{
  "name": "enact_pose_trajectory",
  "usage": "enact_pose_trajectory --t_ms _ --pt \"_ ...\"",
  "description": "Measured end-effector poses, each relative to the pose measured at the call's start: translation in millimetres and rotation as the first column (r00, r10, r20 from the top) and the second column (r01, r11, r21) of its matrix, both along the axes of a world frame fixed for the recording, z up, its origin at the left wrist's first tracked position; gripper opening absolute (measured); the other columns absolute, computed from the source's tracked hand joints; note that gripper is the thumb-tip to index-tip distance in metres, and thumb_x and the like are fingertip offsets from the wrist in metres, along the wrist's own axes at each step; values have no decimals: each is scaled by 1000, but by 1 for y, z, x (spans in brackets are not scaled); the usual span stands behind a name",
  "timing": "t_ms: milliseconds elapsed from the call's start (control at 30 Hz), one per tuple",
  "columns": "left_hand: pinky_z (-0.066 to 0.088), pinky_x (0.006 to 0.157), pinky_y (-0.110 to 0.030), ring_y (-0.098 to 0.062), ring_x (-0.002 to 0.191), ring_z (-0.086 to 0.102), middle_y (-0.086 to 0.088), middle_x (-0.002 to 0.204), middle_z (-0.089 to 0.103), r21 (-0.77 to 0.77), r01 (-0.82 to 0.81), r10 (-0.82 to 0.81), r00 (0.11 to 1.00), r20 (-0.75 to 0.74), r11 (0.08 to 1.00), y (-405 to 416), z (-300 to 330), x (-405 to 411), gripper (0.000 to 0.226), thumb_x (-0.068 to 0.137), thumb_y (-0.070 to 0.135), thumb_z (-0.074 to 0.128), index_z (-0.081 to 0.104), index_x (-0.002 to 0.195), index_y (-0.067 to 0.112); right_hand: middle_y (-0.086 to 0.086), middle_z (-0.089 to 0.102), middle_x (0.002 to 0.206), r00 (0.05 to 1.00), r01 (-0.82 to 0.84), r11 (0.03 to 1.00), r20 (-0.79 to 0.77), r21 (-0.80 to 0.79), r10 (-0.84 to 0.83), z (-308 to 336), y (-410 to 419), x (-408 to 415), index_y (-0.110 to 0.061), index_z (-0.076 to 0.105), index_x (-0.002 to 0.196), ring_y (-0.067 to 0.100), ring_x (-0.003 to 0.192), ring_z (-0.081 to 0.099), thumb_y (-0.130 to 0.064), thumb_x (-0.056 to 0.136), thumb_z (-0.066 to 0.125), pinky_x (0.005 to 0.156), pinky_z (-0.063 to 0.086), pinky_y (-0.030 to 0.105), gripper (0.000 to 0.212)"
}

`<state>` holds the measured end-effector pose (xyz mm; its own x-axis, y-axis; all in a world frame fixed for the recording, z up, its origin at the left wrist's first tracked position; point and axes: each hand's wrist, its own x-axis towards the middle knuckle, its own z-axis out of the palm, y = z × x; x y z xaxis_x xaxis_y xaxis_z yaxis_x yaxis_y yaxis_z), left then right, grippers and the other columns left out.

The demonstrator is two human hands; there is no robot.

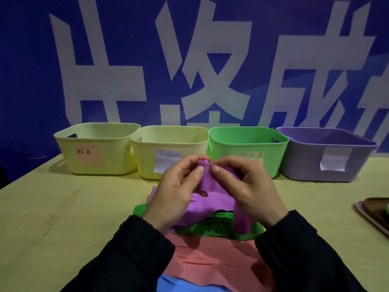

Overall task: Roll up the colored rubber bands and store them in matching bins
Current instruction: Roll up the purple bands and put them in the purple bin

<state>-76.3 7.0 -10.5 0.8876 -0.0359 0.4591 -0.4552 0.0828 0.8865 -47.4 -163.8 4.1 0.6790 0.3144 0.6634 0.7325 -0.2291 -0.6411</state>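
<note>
Left hand (pixel 175 192) and right hand (pixel 250 186) both pinching rolled top end of purple band (pixel 207 180), lifted above green bands (pixel 212 225) and pink bands (pixel 210 258) on table (pixel 63 207). Purple bin (pixel 315 165) far right of row, behind hands.

A purple band (pixel 207 182), its top end rolled, hangs over green bands (pixel 212 225), pink bands (pixel 210 260) and blue bands (pixel 179 284). Behind stand two yellow bins (pixel 94 163) (pixel 147 163), a green bin (pixel 273 157) and a purple bin (pixel 305 163).
</note>
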Motion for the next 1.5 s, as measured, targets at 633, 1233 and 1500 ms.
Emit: enact_pose_trajectory --t_ms 633,1233,1500 --pt "49 52 -27 -18 60 52 -10 86 67 69 -24 21 999 39 997 6 4 -1 29 81 27 73 71 110 27 3 70 72 986 -74 997 -149 30 77 7 -8 1 -16 73 83 8 64 62 -21 87 76 57 49 25 7" --pt "58 58 -26 -14 76 65 -3 100 71 -11 81 -81 997 8 997 4 2 0 38 86 17 67 66 123 18 -5 67 72 977 -127 984 -155 127 146 3 -4 2 -14 67 86 5 65 58 -17 89 74 59 46 19 7" --pt "54 61 -27 -19 79 60 -2 97 69 -5 75 -75 997 -14 997 7 -3 3 17 95 20 65 72 109 28 2 67 70 998 53 996 -41 -75 -56 -1 -8 9 -20 70 82 19 63 61 -44 81 76 57 51 40 25"
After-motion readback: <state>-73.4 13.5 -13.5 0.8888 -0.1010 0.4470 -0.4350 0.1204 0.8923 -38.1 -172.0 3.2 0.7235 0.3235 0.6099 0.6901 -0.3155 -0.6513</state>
